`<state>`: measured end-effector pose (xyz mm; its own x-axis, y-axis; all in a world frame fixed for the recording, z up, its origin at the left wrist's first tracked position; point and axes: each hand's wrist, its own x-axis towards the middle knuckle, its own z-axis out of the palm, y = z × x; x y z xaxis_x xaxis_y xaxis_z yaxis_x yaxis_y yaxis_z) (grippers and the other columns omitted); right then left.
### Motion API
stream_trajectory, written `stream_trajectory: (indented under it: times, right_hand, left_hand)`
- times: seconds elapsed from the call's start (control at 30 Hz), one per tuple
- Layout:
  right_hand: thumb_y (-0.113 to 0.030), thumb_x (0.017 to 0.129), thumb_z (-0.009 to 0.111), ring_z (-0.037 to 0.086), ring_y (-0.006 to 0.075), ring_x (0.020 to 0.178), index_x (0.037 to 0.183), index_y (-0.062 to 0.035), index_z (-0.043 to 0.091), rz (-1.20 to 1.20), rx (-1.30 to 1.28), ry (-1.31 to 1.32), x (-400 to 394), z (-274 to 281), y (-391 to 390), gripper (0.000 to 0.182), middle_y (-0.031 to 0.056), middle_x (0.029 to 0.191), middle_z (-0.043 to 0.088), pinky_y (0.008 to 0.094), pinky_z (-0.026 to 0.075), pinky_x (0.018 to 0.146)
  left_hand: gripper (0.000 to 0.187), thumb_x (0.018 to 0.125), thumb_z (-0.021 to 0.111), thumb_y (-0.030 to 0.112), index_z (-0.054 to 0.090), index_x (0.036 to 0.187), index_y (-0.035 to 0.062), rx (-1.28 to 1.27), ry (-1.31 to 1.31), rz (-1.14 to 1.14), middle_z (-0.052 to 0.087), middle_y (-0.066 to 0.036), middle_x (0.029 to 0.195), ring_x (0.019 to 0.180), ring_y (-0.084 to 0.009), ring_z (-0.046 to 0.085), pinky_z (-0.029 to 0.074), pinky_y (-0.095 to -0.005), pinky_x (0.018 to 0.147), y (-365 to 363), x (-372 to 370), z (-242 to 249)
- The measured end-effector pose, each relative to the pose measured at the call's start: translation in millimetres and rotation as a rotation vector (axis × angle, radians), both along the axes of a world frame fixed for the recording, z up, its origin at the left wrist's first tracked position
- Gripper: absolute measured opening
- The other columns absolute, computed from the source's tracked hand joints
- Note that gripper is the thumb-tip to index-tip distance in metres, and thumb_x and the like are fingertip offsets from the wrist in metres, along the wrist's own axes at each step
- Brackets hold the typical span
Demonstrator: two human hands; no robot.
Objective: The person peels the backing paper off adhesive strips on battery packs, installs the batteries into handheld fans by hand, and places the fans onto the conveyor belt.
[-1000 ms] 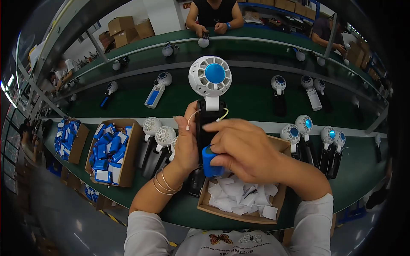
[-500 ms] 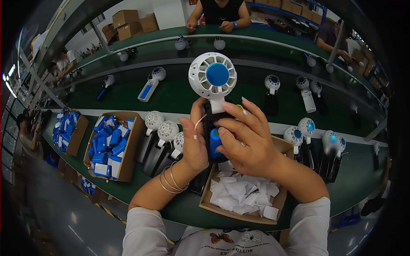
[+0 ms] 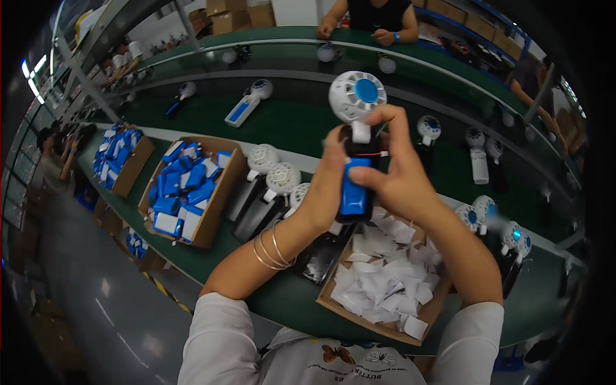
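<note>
A white handheld fan (image 3: 342,96) with a blue centre is held up in front of me, its black handle open towards me. My left hand (image 3: 326,186) is closed round the left side of the handle. In the handle lies a blue battery pack (image 3: 354,200), and the thumb of my right hand (image 3: 404,176) presses on its upper part. The right fingers curl round near the fan's white neck. A thin red wire with a small white connector (image 3: 384,154) sticks out above the battery pack.
Below my hands stands a cardboard box of white paper pieces (image 3: 385,282). To the left are a box of blue battery packs (image 3: 215,221) and several fans (image 3: 282,178) on the green table. More fans lie on the belt (image 3: 308,102) beyond. A person (image 3: 378,13) sits opposite.
My view has turned, so the scene sits further right. The fan has tilted, and the battery pack now shows its broad face in the handle, with my right thumb on it.
</note>
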<state>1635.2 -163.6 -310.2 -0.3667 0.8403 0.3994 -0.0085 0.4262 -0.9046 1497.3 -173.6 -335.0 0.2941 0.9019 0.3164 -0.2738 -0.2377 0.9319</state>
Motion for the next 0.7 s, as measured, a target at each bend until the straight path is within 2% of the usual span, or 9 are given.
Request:
stream_trajectory:
  times: [0.07,0.13,0.17,0.23,0.27,0.43,0.57,0.63,0.7]
  right_hand:
    - [-0.005,0.069,0.064,0.049,0.0180,0.086,0.111,-0.0162,0.030,0.097,-0.143,0.116,-3.7,-14.0,30.7,0.056,0.0093,0.097,0.045,0.0310,0.044,0.072]
    - [-0.006,0.072,0.064,0.051,0.0187,0.079,0.110,-0.0160,0.029,-0.028,-0.390,-0.170,2.1,-13.5,63.1,0.053,0.0126,0.096,0.047,0.0293,0.046,0.059]
    - [-0.006,0.073,0.064,0.052,0.0192,0.076,0.109,-0.0158,0.029,-0.094,-0.348,-0.282,9.0,-31.9,90.2,0.052,0.0137,0.094,0.047,0.0293,0.046,0.055]
    - [-0.006,0.073,0.064,0.054,0.0210,0.075,0.110,-0.0152,0.029,-0.187,-0.343,-0.427,11.9,-71.0,133.5,0.051,0.0148,0.094,0.049,0.0298,0.047,0.053]
    - [-0.006,0.074,0.063,0.054,0.0223,0.076,0.111,-0.0149,0.030,-0.205,-0.383,-0.466,16.8,-82.8,146.6,0.051,0.0148,0.094,0.049,0.0304,0.048,0.054]
    - [-0.011,0.074,0.064,0.056,0.0259,0.085,0.108,-0.0093,0.046,-0.219,-0.130,-0.776,29.9,-79.5,159.0,0.039,0.0180,0.107,0.048,0.0316,0.048,0.066]
    - [-0.017,0.076,0.062,0.057,0.0251,0.084,0.094,-0.0022,0.053,-0.156,0.158,-0.525,86.7,-41.9,99.5,0.025,0.0154,0.093,0.057,0.0336,0.044,0.076]
    - [-0.014,0.077,0.061,0.056,0.0191,0.077,0.091,-0.0009,0.054,-0.090,0.129,-0.341,111.3,-22.8,68.8,0.021,0.0112,0.085,0.058,0.0305,0.045,0.070]
    - [-0.013,0.078,0.060,0.054,0.0139,0.072,0.090,-0.0003,0.055,-0.113,0.070,-0.270,122.8,-9.4,29.6,0.018,0.0077,0.081,0.057,0.0259,0.044,0.066]
  left_hand:
    - [0.059,0.090,0.043,0.042,0.027,0.130,0.0019,0.089,0.390,0.182,0.054,-0.014,0.107,0.091,-0.0183,0.054,0.043,-0.0272,0.075,1.5,-16.4,4.2]
    - [0.046,0.086,0.053,0.030,0.045,0.119,-0.0006,0.067,0.827,0.108,0.062,-0.015,0.087,0.073,-0.0209,0.060,0.046,-0.0296,0.067,-8.8,-51.6,26.7]
    - [0.030,0.080,0.058,0.020,0.057,0.100,-0.0022,0.281,0.942,0.294,0.062,-0.016,0.072,0.063,-0.0272,0.060,0.047,-0.0348,0.059,-13.4,-70.3,33.5]
    - [0.015,0.079,0.057,0.015,0.061,0.087,0.0022,0.426,1.468,0.663,0.061,-0.015,0.075,0.067,-0.0290,0.059,0.046,-0.0343,0.061,-13.8,-125.8,43.0]
    - [0.014,0.076,0.058,0.016,0.059,0.077,0.0014,0.393,1.694,0.802,0.059,-0.018,0.074,0.069,-0.0339,0.057,0.045,-0.0381,0.060,-15.4,-139.6,51.2]
    - [0.037,0.076,0.063,0.035,0.060,0.075,-0.0017,-0.096,2.141,0.544,0.060,-0.020,0.077,0.074,-0.0313,0.059,0.046,-0.0388,0.066,23.2,-251.4,12.1]
    - [0.043,0.079,0.057,0.038,0.059,0.081,-0.0052,-0.068,2.179,0.404,0.060,-0.023,0.081,0.076,-0.0312,0.060,0.047,-0.0403,0.069,30.0,-218.3,19.5]
    - [0.034,0.082,0.049,0.030,0.058,0.079,-0.0027,-0.003,1.743,0.860,0.060,-0.020,0.079,0.070,-0.0259,0.059,0.047,-0.0362,0.066,34.9,-219.4,18.4]
    - [0.027,0.084,0.043,0.025,0.054,0.087,-0.0002,-0.116,0.943,0.635,0.057,-0.010,0.072,0.061,-0.0151,0.055,0.045,-0.0278,0.056,17.3,-168.0,41.9]
